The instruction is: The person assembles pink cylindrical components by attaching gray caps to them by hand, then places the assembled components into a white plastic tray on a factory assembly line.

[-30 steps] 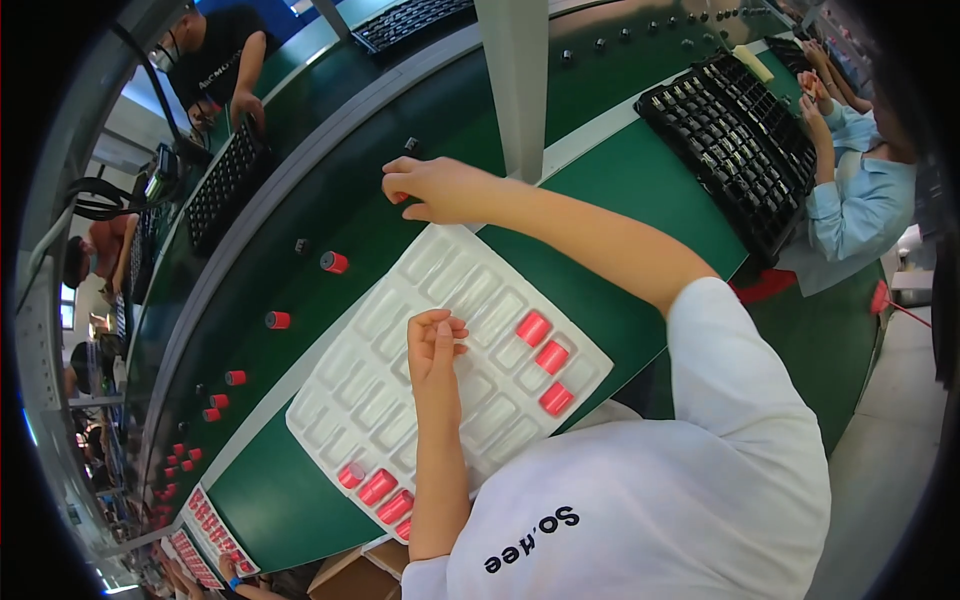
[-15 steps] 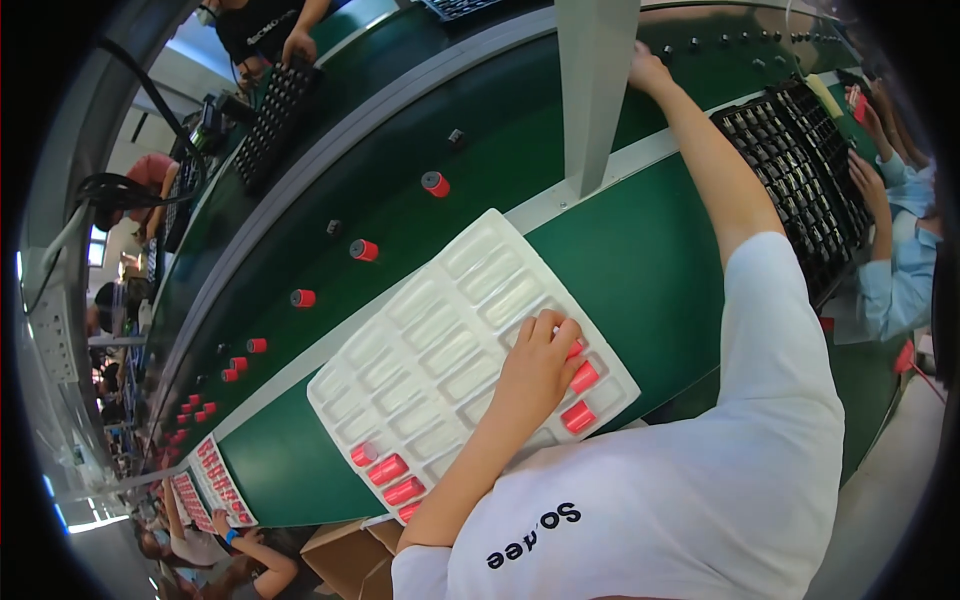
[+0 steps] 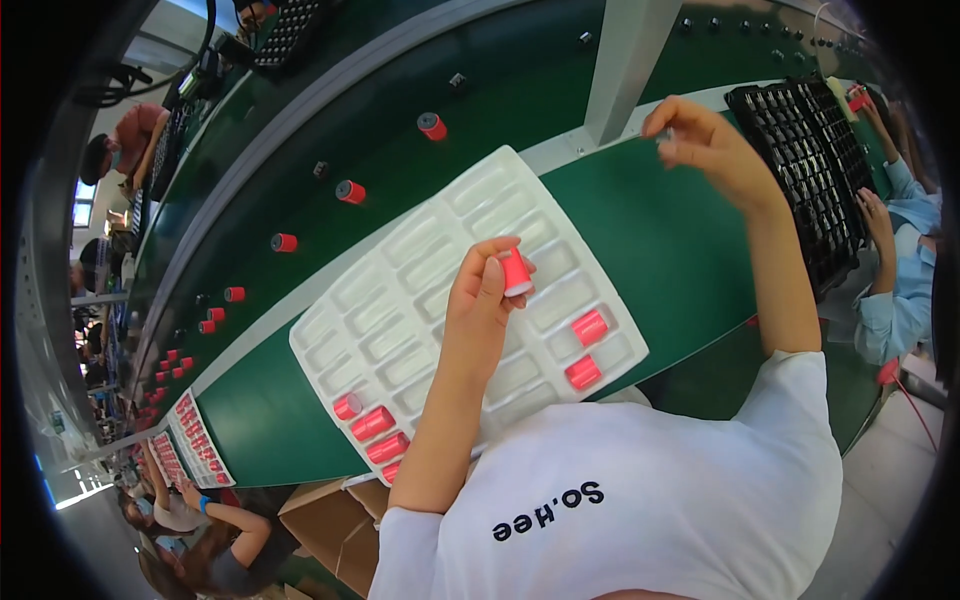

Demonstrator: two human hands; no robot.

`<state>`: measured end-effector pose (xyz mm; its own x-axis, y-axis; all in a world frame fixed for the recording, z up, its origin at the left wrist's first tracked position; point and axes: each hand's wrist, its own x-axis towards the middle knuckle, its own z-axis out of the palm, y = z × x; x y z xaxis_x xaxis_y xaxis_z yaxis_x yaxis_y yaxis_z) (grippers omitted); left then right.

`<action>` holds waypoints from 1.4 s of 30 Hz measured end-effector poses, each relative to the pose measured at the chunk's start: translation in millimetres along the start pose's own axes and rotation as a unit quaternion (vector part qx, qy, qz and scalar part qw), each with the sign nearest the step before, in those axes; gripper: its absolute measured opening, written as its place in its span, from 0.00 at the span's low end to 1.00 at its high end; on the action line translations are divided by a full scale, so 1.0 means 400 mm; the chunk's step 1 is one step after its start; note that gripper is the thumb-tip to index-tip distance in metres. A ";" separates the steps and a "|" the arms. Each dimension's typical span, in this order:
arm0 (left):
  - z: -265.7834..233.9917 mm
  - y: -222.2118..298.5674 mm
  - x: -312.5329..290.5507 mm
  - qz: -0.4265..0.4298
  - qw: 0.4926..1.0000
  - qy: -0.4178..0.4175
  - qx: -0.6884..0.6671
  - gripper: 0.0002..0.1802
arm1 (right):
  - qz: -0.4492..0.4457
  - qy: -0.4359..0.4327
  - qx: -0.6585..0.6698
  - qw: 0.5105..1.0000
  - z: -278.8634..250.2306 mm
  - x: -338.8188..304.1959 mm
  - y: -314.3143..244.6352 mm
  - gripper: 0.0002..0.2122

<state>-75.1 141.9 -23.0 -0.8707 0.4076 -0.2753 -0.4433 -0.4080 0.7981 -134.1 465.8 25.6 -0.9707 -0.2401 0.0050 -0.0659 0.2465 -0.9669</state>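
Note:
A red cylinder (image 3: 515,270) with a pale end is gripped in the fingers of my left hand (image 3: 478,290), raised over the white moulded tray (image 3: 572,222). Several red cylinders lie in the tray's pockets: a pair at the right, including one cylinder (image 3: 590,327), and others along the near left edge, such as this cylinder (image 3: 373,422). My right hand (image 3: 705,150) hovers over the green bench right of the tray, its thumb and fingers curled together around something small and greyish that is too blurred to name.
A green conveyor (image 3: 390,170) behind the tray carries spaced red cylinders (image 3: 432,126) and small dark parts (image 3: 457,80). A metal post (image 3: 625,70) rises from its edge. Black gridded trays (image 3: 800,160) stand at the right, near a co-worker's hand (image 3: 875,215). An open cardboard box (image 3: 325,520) sits below the bench.
My right hand has come back from the conveyor behind the post to over the bench. My left hand has lifted a red cylinder from the tray's right side. Items on the conveyor have shifted in view.

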 end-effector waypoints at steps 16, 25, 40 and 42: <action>-0.054 -0.007 -0.071 0.037 0.955 -0.024 -0.293 0.19 | -0.030 -0.144 0.111 0.983 0.399 0.064 -0.145 0.09; -0.050 0.022 -0.085 0.076 0.968 0.050 -0.232 0.18 | -0.012 -0.102 0.232 0.967 0.430 0.040 -0.130 0.13; -0.038 0.065 -0.095 0.245 0.959 0.096 0.103 0.19 | -0.042 -0.022 0.159 0.986 0.497 0.005 -0.099 0.11; -0.033 0.057 -0.096 0.267 0.939 0.113 0.185 0.21 | -0.031 -0.013 0.128 0.991 0.505 0.008 -0.105 0.11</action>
<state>-54.6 106.1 -1.6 -0.9892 0.0239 0.1444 0.1380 -0.1758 0.9747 -88.0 265.0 14.7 -0.9603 -0.2715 0.0637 -0.0620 -0.0150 -0.9980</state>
